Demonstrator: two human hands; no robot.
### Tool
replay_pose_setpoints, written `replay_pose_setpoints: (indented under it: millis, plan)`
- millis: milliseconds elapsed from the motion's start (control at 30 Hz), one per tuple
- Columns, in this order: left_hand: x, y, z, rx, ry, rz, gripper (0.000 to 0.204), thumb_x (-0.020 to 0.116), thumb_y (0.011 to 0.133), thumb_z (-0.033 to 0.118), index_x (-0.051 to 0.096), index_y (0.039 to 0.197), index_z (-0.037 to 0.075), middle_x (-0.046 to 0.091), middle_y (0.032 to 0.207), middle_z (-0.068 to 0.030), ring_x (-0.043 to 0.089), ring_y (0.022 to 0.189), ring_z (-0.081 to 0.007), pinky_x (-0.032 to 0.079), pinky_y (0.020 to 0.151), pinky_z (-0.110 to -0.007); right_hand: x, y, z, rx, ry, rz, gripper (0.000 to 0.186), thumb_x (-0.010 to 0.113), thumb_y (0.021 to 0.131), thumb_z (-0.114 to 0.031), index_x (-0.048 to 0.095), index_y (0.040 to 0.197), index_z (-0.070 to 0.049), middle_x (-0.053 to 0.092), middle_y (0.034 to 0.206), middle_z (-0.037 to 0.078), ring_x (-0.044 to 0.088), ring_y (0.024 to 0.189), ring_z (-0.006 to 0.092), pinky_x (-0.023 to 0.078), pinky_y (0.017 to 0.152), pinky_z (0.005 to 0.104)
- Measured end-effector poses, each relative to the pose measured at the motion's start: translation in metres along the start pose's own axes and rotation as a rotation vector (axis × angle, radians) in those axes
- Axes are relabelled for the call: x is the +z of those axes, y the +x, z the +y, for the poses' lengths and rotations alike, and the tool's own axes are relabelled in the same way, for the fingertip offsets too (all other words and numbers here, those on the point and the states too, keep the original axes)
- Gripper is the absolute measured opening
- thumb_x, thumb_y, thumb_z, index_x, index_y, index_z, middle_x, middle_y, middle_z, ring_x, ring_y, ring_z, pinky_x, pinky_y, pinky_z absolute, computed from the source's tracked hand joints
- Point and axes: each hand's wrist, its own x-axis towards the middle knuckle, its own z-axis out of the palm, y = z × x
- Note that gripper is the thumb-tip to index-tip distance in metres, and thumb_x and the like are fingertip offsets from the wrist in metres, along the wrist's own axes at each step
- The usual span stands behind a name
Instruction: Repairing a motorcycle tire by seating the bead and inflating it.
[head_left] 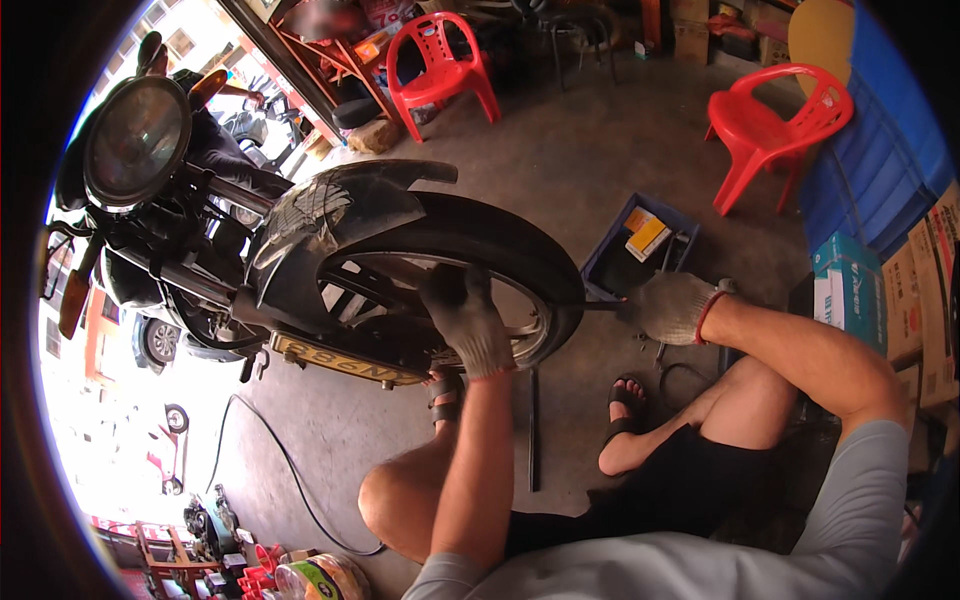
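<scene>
The front wheel [540,250] of a motorcycle is raised in front of me, its black tire curving under a cracked dark fender [340,205]. My left hand [468,325], in a grey knit glove blackened at the fingers, is closed at the wheel's rim and spokes; its fingertips are partly hidden. Also gloved, my right hand [668,305] grips a dark tire lever [600,305], whose far end meets the tire's right edge. A yellow plate [350,362] is fixed along the fender's lower side. Another long dark bar [533,430] lies on the floor below the wheel.
Beyond my right hand sits a blue bin [607,245] holding a yellow-and-white box [647,235]. Red plastic chairs [440,75] stand farther back. Cardboard boxes [900,300] are stacked at right. Small tools lie near my right foot, and a black hose [285,455] loops at left.
</scene>
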Motion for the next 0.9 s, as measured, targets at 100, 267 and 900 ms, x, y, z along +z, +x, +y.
replay_pose_setpoints:
  millis: [100, 267, 900]
  plan:
    - [-0.008, -0.019, -0.024, -0.046, 0.149, -0.063, 0.047, 0.062, 0.088, 0.022, 0.046, 0.124, -0.003, 0.057, 0.115, -0.0117, 0.054, 0.103, -0.0216, 0.041, 0.093, -0.032, -0.006, -0.004, -0.006, 0.027, 0.032, -0.03, 0.027, 0.044, 0.089, -0.021, 0.068, 0.1, -0.013, 0.067, 0.093, 0.015, 0.066, 0.085, 0.0318, 0.053, 0.073, 0.0431]
    - [-0.005, -0.022, -0.053, -0.201, -0.056, -0.332, 0.041, 0.05, 0.095, 0.031, 0.052, 0.116, -0.004, 0.059, 0.106, -0.0104, 0.054, 0.099, -0.0195, 0.041, 0.09, -0.03, -0.003, -0.009, -0.012, 0.164, 0.071, -0.091, 0.024, 0.049, 0.083, -0.017, 0.068, 0.087, -0.004, 0.067, 0.086, 0.018, 0.066, 0.084, 0.0329, 0.052, 0.073, 0.0448]
    - [0.01, 0.034, 0.002, -0.318, -0.222, -0.095, 0.038, 0.052, 0.093, 0.041, 0.057, 0.104, 0.004, 0.057, 0.078, -0.0047, 0.053, 0.064, -0.0124, 0.042, 0.053, -0.027, 0.076, 0.04, -0.108, 0.305, 1.162, 0.56, 0.041, 0.051, 0.091, -0.041, 0.061, 0.091, -0.001, 0.062, 0.075, 0.024, 0.062, 0.074, 0.0392, 0.047, 0.067, 0.0446]
